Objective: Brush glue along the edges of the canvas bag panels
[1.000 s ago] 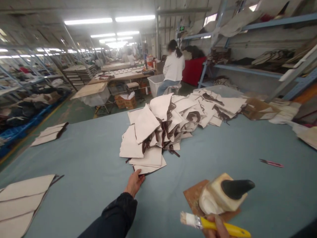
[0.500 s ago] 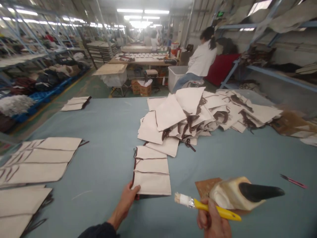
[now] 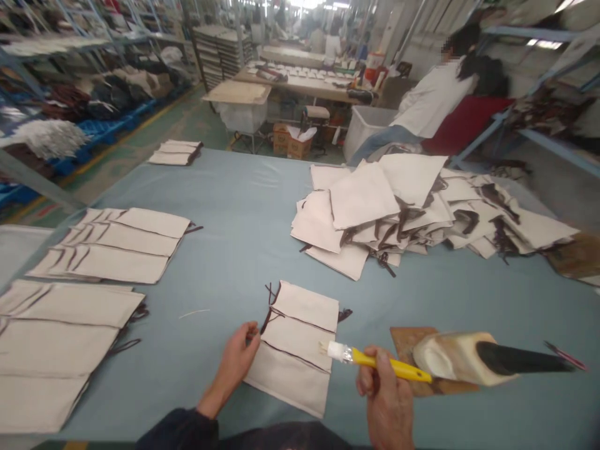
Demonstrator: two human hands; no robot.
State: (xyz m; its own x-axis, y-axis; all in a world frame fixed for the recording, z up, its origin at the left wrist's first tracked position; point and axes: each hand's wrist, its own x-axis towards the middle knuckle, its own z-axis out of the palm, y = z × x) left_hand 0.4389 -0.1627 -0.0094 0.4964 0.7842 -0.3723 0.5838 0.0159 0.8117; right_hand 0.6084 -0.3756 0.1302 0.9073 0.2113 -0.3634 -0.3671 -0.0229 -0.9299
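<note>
My left hand [image 3: 238, 358] rests at the left edge of a small stack of cream fabric pouches [image 3: 295, 347] with dark drawstrings, fingertips pinching that edge. The stack lies fanned on the blue-grey table [image 3: 234, 206] just in front of me. My right hand [image 3: 387, 400] is closed round the yellow handle of a brush [image 3: 375, 362], whose white bristles hover over the stack's right side. A cream glue bottle [image 3: 473, 365] with a black cone spout lies on a brown board [image 3: 407, 344] beside the brush.
A large heap of the same pouches [image 3: 398, 209] covers the table's far right. Fanned rows of pouches [image 3: 112, 244] lie at left, more near the far edge [image 3: 174, 153]. A red-handled cutter [image 3: 565, 355] lies at right. A person in white [image 3: 431, 106] sits beyond the table.
My left hand has dragged the small stack of pouches from the heap toward me. The brush in my right hand has come over the stack. My view has tilted down.
</note>
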